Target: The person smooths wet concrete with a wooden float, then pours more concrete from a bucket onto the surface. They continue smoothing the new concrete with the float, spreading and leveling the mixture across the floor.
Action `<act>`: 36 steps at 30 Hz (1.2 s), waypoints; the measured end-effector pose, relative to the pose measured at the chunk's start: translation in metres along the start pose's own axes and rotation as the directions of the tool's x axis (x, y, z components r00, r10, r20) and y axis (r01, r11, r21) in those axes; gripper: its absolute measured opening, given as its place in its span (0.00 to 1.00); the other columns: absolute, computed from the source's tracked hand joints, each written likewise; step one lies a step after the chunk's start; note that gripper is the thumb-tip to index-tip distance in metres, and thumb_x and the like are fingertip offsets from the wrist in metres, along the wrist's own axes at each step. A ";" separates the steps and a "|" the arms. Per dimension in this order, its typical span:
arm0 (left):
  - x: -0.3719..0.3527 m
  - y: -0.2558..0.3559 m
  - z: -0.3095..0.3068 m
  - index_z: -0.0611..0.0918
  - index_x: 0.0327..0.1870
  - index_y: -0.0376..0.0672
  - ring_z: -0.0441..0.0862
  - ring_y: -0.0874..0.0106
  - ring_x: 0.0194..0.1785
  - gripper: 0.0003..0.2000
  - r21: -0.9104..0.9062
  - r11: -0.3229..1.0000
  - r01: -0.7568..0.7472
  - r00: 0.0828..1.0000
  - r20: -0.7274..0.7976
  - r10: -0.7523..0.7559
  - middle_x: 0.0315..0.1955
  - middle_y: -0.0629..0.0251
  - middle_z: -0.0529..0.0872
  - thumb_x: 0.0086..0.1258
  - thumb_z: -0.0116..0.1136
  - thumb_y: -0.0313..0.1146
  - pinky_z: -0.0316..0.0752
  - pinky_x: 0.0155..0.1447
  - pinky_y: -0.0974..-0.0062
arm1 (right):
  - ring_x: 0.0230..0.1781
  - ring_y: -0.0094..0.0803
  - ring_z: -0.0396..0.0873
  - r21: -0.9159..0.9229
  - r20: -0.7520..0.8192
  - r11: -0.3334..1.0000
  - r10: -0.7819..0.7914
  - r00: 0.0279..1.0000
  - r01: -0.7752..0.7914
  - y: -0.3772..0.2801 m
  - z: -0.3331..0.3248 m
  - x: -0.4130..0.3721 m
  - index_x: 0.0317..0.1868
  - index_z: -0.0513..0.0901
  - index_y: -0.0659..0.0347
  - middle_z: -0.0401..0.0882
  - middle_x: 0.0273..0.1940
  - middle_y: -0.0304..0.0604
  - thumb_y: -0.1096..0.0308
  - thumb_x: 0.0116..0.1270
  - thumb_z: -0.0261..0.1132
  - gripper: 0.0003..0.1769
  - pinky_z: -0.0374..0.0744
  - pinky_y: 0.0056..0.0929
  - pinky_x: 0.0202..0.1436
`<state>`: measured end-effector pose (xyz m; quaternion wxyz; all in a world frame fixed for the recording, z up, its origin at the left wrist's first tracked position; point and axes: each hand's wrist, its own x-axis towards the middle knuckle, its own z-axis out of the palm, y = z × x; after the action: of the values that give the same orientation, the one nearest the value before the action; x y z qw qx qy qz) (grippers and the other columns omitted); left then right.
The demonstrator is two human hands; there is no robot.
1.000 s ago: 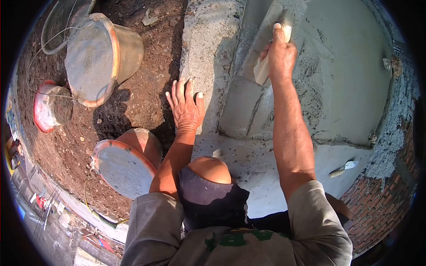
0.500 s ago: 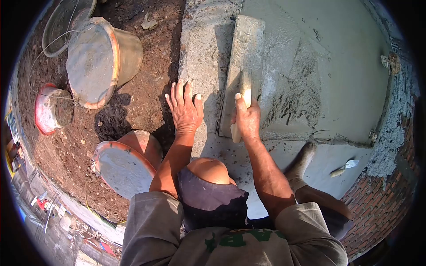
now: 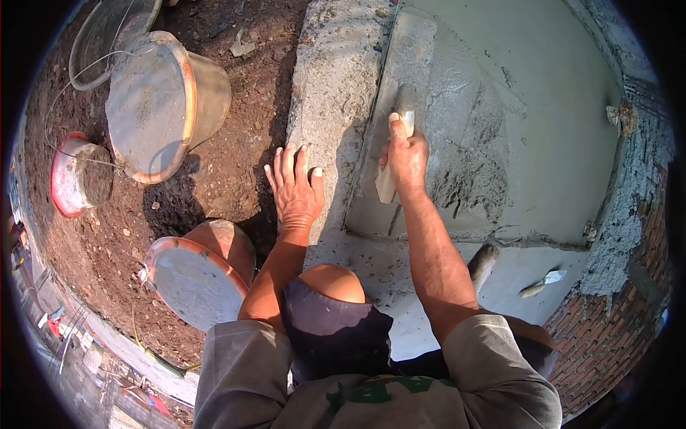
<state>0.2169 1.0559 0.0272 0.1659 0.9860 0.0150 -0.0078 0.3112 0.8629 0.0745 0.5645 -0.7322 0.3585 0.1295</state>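
My right hand (image 3: 409,159) is wrapped round the pale handle of a long float (image 3: 414,53). The float's blade lies flat along the left edge of the wet grey mortar (image 3: 557,121), beside a rough patch (image 3: 471,182). My left hand (image 3: 296,193) rests palm down with fingers spread on the rough concrete ledge (image 3: 325,93), left of the float, and holds nothing.
Buckets stand on the soil at left: a large one (image 3: 211,100), a small red-rimmed one (image 3: 64,175) and a tilted one (image 3: 196,282). A small trowel (image 3: 543,284) lies at right, near a brick wall (image 3: 607,339). My foot (image 3: 484,266) is beside the mortar's front edge.
My right hand and the float have moved forward, away from my body, along the mortar's left edge. My left hand stays on the ledge. The view has shifted slightly.
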 end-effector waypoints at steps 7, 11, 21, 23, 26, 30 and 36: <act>0.000 -0.001 0.000 0.66 0.69 0.42 0.55 0.51 0.75 0.27 0.000 1.000 0.003 1.000 0.007 -0.003 0.71 0.55 0.61 0.71 0.51 0.41 0.45 0.76 0.41 | 0.16 0.34 0.79 -0.051 -0.091 0.998 -0.044 0.995 0.039 -0.062 0.006 0.087 0.36 0.77 0.73 0.79 0.22 0.47 0.47 0.69 0.62 0.29 0.79 0.37 0.21; 0.001 -0.001 0.001 0.68 0.69 0.41 0.54 0.52 0.76 0.26 -0.010 0.999 0.031 0.999 0.029 -0.031 0.71 0.55 0.61 0.71 0.51 0.42 0.44 0.76 0.43 | 0.18 0.31 0.75 -0.008 -0.096 0.995 -0.095 0.991 0.095 -0.124 -0.011 0.160 0.35 0.74 0.67 0.74 0.26 0.43 0.49 0.69 0.62 0.24 0.78 0.35 0.20; 0.003 0.004 -0.004 0.67 0.69 0.40 0.55 0.50 0.75 0.27 0.004 1.000 0.011 1.000 0.015 -0.011 0.70 0.54 0.62 0.70 0.51 0.39 0.45 0.76 0.42 | 0.16 0.26 0.75 -0.029 -0.029 0.997 -0.069 0.997 0.068 -0.048 -0.049 0.023 0.48 0.72 0.73 0.73 0.24 0.41 0.39 0.68 0.62 0.36 0.76 0.28 0.19; 0.002 0.002 -0.003 0.67 0.69 0.40 0.55 0.50 0.75 0.26 0.003 1.000 0.011 1.000 0.017 -0.011 0.70 0.53 0.62 0.71 0.51 0.39 0.45 0.76 0.42 | 0.17 0.27 0.76 -0.056 0.035 0.997 -0.047 0.998 0.049 -0.009 -0.027 -0.011 0.42 0.72 0.71 0.76 0.24 0.43 0.42 0.70 0.62 0.32 0.77 0.30 0.21; 0.001 0.002 -0.003 0.66 0.69 0.40 0.55 0.49 0.75 0.27 0.015 1.000 -0.004 1.000 0.019 0.003 0.70 0.52 0.62 0.71 0.50 0.39 0.45 0.76 0.42 | 0.30 0.50 0.82 -0.089 -0.034 0.994 -0.074 0.997 0.071 0.042 0.008 -0.019 0.38 0.73 0.73 0.78 0.28 0.58 0.44 0.71 0.61 0.32 0.78 0.47 0.36; 0.001 0.003 -0.003 0.66 0.69 0.40 0.55 0.49 0.75 0.27 0.018 1.000 -0.001 1.000 0.011 0.000 0.70 0.52 0.62 0.71 0.50 0.39 0.45 0.76 0.42 | 0.37 0.64 0.82 -0.163 -0.069 0.986 -0.055 0.996 0.043 0.043 0.012 -0.006 0.40 0.74 0.76 0.80 0.33 0.68 0.43 0.71 0.60 0.34 0.78 0.52 0.41; 0.002 0.004 0.000 0.67 0.68 0.41 0.57 0.51 0.75 0.26 0.023 1.000 -0.003 0.999 -0.033 0.004 0.69 0.54 0.64 0.70 0.53 0.40 0.47 0.75 0.41 | 0.44 0.67 0.81 -0.256 -0.064 0.962 -0.117 0.991 0.097 -0.005 0.012 0.041 0.42 0.76 0.80 0.80 0.39 0.73 0.44 0.70 0.59 0.35 0.78 0.53 0.48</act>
<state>0.2187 1.0525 0.0286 0.1545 0.9878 0.0161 0.0088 0.3459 0.8594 0.0497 0.4585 -0.8207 0.3209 0.1147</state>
